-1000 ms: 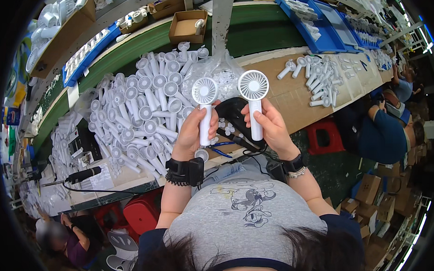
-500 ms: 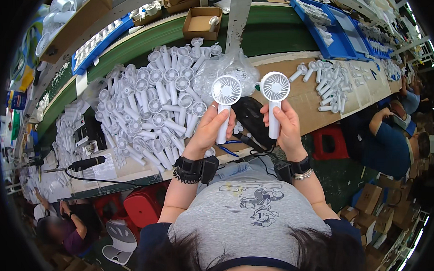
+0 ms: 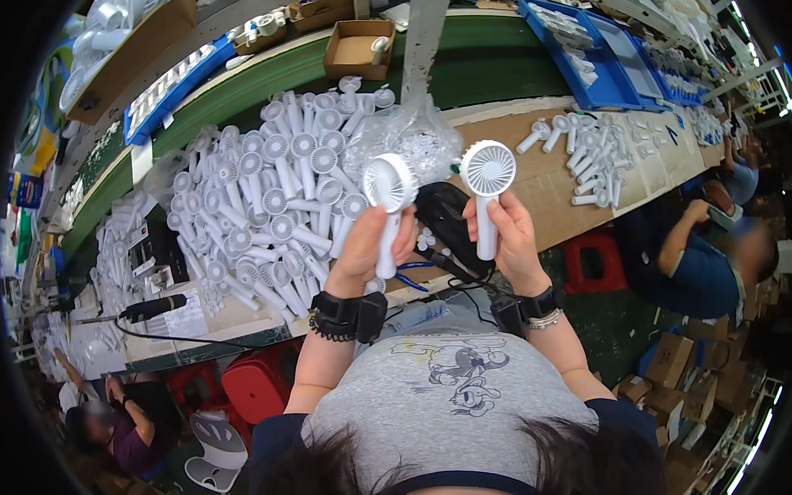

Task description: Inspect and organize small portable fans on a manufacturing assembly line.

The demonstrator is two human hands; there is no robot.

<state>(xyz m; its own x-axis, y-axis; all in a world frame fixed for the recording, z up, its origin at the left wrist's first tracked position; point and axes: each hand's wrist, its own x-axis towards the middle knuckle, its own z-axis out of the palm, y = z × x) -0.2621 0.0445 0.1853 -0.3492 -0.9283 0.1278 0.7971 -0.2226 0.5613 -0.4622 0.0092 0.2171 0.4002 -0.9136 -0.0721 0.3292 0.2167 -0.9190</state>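
In my left hand [image 3: 367,246] is a white handheld fan [image 3: 389,184], gripped by its handle with the round grille up and turned a little aside. My right hand [image 3: 512,237] is closed round the handle of a second white fan [image 3: 489,168], whose grille faces me. The two fans are apart, side by side above the bench. A large heap of similar white fans [image 3: 275,200] lies to the left of my left hand. Behind the held fans sits a clear plastic bag [image 3: 417,139]. A black pouch-like thing [image 3: 449,219] lies between my hands.
A smaller group of white fan parts [image 3: 595,158] lies on cardboard [image 3: 529,178] at the right. Blue pliers [image 3: 410,281] and a black electric screwdriver [image 3: 154,308] with a cord are near the front edge. Blue trays [image 3: 595,54] stand behind. Red stools [image 3: 256,387] and co-workers [image 3: 701,258] flank the bench.
Both fans have shifted slightly left and down with my hands. The left fan has tilted, so its grille no longer faces me squarely; the right one remains face-on.
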